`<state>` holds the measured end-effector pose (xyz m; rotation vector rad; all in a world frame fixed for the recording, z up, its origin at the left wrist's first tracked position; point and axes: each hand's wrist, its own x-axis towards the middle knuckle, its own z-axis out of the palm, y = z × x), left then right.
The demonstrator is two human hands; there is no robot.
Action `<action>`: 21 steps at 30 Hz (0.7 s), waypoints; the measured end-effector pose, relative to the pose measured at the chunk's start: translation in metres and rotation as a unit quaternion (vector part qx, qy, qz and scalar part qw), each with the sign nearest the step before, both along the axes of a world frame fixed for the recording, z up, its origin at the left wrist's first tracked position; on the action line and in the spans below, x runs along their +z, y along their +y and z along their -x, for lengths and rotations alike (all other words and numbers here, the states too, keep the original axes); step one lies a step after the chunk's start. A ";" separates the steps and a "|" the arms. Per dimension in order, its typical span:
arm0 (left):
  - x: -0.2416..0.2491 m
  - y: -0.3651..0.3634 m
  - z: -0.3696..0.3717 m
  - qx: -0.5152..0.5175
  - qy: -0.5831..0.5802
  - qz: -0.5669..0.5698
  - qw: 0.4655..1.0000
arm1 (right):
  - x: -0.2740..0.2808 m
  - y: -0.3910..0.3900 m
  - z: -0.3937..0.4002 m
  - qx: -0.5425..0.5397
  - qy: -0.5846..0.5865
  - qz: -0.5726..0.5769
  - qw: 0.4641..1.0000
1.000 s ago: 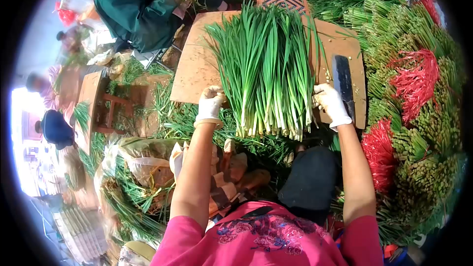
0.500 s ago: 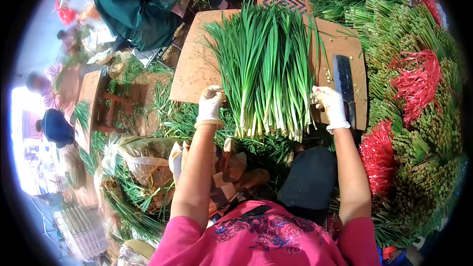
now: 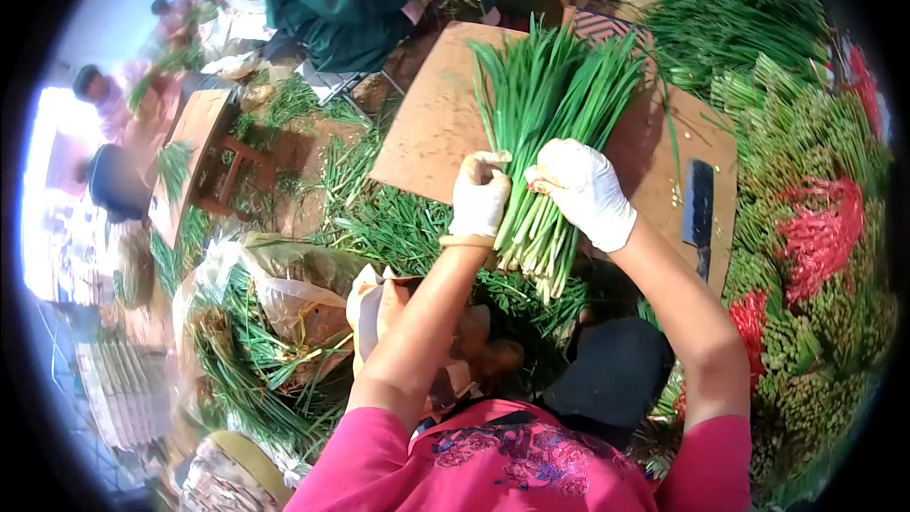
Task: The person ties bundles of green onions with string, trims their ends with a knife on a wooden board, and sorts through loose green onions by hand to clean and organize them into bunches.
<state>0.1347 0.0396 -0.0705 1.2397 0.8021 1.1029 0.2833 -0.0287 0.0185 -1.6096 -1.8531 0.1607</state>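
Note:
A bundle of long green leafy stalks (image 3: 559, 85) lies over the near edge of the wooden board (image 3: 427, 114), pale stem ends toward me. My left hand (image 3: 482, 194), in a white glove, is closed at the bundle's left side. From the right, my gloved right hand (image 3: 580, 192) wraps across the stems, with a bit of red at its fingertips. Between the two hands the stalks are squeezed narrow. A dark broad blade (image 3: 698, 204) rests on the board to the right.
Stacked tied green bundles (image 3: 796, 322) with red strands (image 3: 823, 232) fill the right side. Loose leaves (image 3: 379, 218) cover the floor. A plastic bag of greens (image 3: 275, 322) stands lower left. A person in a green jacket (image 3: 332, 0) sits at the upper left; other people are farther left.
My hands have come together, pressing the spread stalks into a narrow bundle. My right hand has moved left onto the stems. The whole view has shifted, with the board now farther right.

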 end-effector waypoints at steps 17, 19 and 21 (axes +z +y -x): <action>-0.029 0.008 0.021 0.036 0.034 0.011 0.999 | -0.006 0.009 0.022 0.019 -0.002 -0.079 0.997; -0.017 0.005 0.014 0.022 0.001 0.076 0.997 | -0.009 -0.009 0.004 -0.029 0.073 -0.160 0.984; -0.033 0.015 0.020 -0.025 -0.006 0.060 0.998 | -0.024 -0.036 -0.014 -0.088 0.303 -0.149 0.937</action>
